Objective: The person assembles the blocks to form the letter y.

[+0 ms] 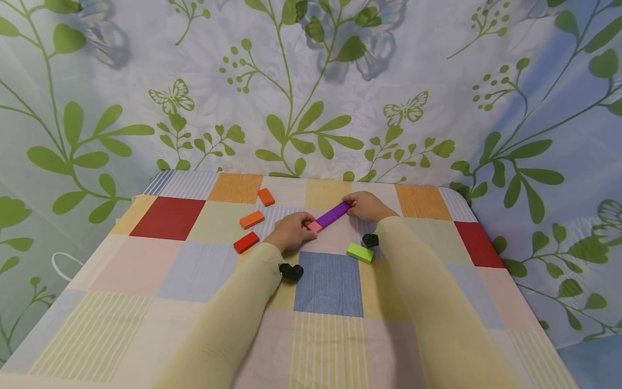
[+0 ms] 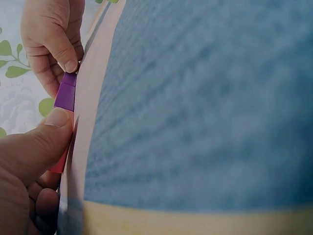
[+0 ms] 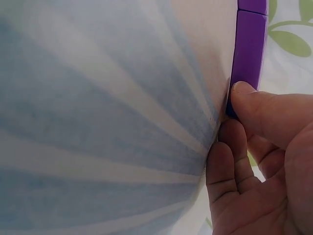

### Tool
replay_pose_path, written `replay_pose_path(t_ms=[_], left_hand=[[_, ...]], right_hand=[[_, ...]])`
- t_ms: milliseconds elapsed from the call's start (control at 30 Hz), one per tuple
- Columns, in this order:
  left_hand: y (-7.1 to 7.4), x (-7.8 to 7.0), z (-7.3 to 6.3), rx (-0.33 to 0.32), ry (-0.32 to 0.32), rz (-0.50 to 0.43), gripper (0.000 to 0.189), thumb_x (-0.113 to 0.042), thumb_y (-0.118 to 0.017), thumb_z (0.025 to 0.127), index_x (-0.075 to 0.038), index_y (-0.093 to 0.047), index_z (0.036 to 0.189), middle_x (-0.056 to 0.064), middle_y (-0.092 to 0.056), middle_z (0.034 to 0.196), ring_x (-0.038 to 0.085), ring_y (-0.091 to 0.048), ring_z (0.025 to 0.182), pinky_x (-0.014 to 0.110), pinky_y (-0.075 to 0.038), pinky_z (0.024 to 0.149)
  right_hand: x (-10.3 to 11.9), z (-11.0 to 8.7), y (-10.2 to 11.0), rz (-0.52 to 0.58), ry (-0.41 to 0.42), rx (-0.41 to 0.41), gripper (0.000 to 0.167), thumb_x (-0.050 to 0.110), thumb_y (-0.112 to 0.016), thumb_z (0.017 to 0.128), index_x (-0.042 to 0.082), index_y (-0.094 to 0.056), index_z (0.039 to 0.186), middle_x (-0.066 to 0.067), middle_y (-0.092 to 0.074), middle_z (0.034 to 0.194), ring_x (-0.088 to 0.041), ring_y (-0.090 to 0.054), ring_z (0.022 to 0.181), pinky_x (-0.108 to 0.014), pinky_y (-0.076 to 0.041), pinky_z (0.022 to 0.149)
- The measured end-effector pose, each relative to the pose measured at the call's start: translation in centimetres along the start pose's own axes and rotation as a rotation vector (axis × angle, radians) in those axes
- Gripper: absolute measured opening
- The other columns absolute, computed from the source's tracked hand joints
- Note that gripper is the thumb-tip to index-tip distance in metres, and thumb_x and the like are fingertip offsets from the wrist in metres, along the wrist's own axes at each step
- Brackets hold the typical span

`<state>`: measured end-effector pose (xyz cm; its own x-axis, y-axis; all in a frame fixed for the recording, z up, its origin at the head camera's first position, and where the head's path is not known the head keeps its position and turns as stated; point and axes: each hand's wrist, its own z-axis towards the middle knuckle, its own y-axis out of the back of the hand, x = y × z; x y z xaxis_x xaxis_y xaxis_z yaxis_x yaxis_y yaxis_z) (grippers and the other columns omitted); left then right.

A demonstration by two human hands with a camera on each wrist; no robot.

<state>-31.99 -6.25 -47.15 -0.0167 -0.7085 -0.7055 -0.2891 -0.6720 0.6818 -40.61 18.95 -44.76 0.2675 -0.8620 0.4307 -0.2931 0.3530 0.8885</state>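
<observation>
A pink block [image 1: 315,227] and two purple blocks [image 1: 328,217] lie end to end in a slanting row on the patchwork cloth. My left hand [image 1: 290,231] pinches the pink block at the near left end, its thumb on top in the left wrist view. At the far right end, my right hand [image 1: 368,206] holds the last purple block [image 3: 248,49] between thumb and fingers. A seam shows between the two purple blocks in the right wrist view. The fingers partly cover both ends of the row.
Left of my left hand lie an orange-red block [image 1: 266,196], an orange block [image 1: 251,219] and a red block [image 1: 246,242]. A lime green block [image 1: 360,253] sits beside my right wrist. Behind the table hangs a leaf-patterned curtain [image 1: 209,108].
</observation>
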Motion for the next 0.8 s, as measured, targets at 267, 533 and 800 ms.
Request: replay_pose_path(t_ms=[267,533,800], left_hand=[[0.1,-0.1,-0.3,-0.008,-0.001,0.006,0.041,-0.033,-0.080,0.094,-0.023,-0.069,0.132,0.000,-0.067,0.115,0.024,-0.058,0.109,0.043,-0.044,0.099],[0.1,-0.2,-0.4,-0.003,0.004,-0.006,0.040,-0.033,-0.080,0.094,-0.023,-0.069,0.132,-0.001,-0.067,0.115,0.024,-0.058,0.108,0.043,-0.044,0.099],[0.2,-0.2,-0.3,-0.013,-0.008,0.003,0.041,-0.033,-0.080,0.094,-0.022,-0.069,0.131,0.000,-0.068,0.115,0.024,-0.058,0.108,0.044,-0.043,0.100]], right_hand=[[-0.2,-0.1,-0.1,0.011,0.000,-0.002,0.052,0.009,-0.067,0.100,0.005,-0.057,0.151,-0.020,-0.066,0.140,-0.032,-0.063,0.126,-0.047,-0.050,0.107],[-0.1,-0.5,0.0,-0.007,0.010,0.004,0.054,0.010,-0.068,0.100,0.006,-0.055,0.152,-0.020,-0.062,0.148,-0.035,-0.058,0.137,-0.050,-0.045,0.115],[0.8,-1.8,0.5,-0.093,0.085,0.007,0.048,0.008,-0.060,0.103,0.003,-0.055,0.151,-0.022,-0.050,0.159,-0.040,-0.045,0.150,-0.054,-0.034,0.125]])
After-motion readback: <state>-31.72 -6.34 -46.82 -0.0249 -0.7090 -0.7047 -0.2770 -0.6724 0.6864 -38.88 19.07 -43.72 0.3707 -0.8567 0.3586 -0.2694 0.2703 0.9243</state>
